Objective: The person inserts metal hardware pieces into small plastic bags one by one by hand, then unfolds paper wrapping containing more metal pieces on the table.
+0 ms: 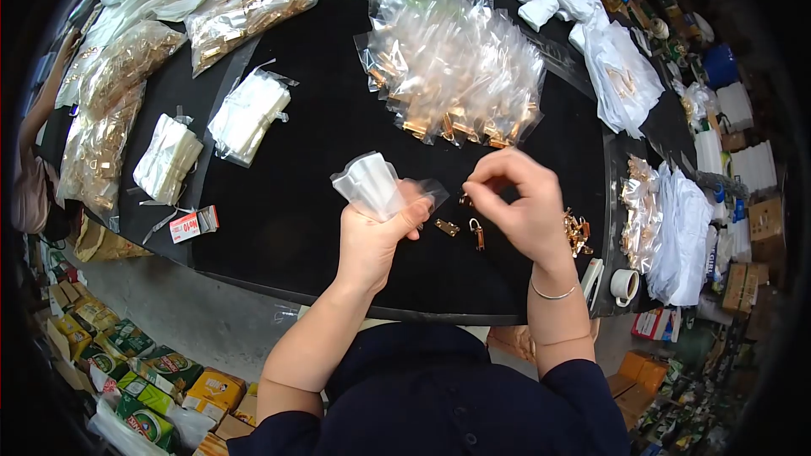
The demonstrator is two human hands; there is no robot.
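Note:
My left hand (380, 224) is closed round a small stack of clear plastic bags (369, 186). One bag (427, 194) sticks out to the right past my thumb. My right hand (519, 198) pinches a small gold metal piece (465, 199), mostly hidden by the fingertips, just right of that bag. On the black table below lie a flat gold fitting (447, 226) and a gold clasp with a hook (478, 234). More loose gold fittings (578, 232) are heaped beside my right wrist.
A large pile of filled clear bags (456, 59) covers the table's far middle. Bundles of empty bags (251, 116) and a red-and-white box (194, 225) lie left. Big sacks of gold parts (106, 143) line the left edge. A tape roll (624, 286) sits near right.

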